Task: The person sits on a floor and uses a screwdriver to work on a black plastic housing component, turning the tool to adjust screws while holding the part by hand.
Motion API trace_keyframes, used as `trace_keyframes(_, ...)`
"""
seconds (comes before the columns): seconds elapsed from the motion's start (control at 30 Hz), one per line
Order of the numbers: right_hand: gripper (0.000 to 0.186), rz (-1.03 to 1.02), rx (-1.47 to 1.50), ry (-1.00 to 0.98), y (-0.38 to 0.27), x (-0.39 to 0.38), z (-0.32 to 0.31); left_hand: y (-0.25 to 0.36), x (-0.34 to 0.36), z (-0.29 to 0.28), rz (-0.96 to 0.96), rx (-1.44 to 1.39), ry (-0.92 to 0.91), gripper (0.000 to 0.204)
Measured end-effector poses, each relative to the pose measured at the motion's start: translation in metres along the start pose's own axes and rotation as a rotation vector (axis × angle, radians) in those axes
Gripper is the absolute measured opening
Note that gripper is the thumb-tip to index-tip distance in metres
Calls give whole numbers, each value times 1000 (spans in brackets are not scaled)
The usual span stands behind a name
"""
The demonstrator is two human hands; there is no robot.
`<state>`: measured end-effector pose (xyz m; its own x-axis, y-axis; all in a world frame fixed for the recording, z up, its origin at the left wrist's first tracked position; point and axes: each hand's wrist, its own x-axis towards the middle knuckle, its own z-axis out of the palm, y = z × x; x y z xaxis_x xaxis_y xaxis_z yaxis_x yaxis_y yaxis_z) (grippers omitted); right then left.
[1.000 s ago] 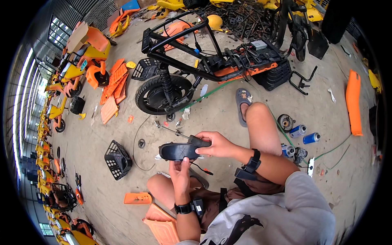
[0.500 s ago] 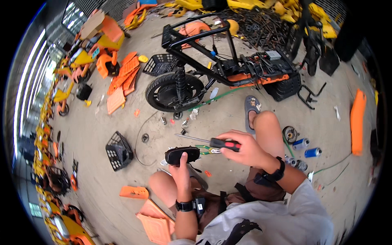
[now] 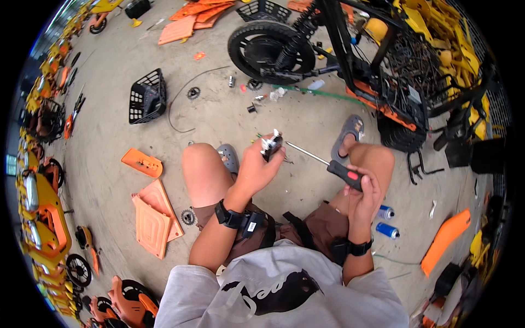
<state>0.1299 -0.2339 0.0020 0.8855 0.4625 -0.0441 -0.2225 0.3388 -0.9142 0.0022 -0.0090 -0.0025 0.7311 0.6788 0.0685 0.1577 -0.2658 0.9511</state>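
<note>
My left hand [image 3: 256,170] is closed around a small black oval part [image 3: 272,147], which is turned edge-on with whitish pieces along its top. What those pieces are I cannot make out. In my right hand [image 3: 366,198] lies a screwdriver [image 3: 344,174] with a black and red handle. Its metal shaft slants up and left, and the tip ends just beside the black part, seemingly apart from it. Behind my left hand, pliers with green handles are mostly hidden.
Ahead, a stripped scooter frame [image 3: 342,49] with its black wheel [image 3: 270,52] stands on the concrete floor. A black basket [image 3: 147,97] and orange panels [image 3: 157,218] lie to the left. Blue cans [image 3: 387,230] and a long orange panel [image 3: 445,240] lie on the right.
The black part has turned from its flat face to edge-on. My right hand has moved right and lower, with the screwdriver now sloping up-left. The view has tilted down toward my lap.
</note>
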Motion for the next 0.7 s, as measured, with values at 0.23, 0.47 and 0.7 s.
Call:
trace_keyframes(0.23,25,76,190,57,3,3,-5,14,2,-3,-60,52,7,54)
trace_keyframes(0.47,26,107,201,21,0,9,-3,20,0,1,60,19,-96,62)
trace_keyframes(0.7,27,126,223,44,0,9,-1,25,0,-2,-26,-14,-94,55)
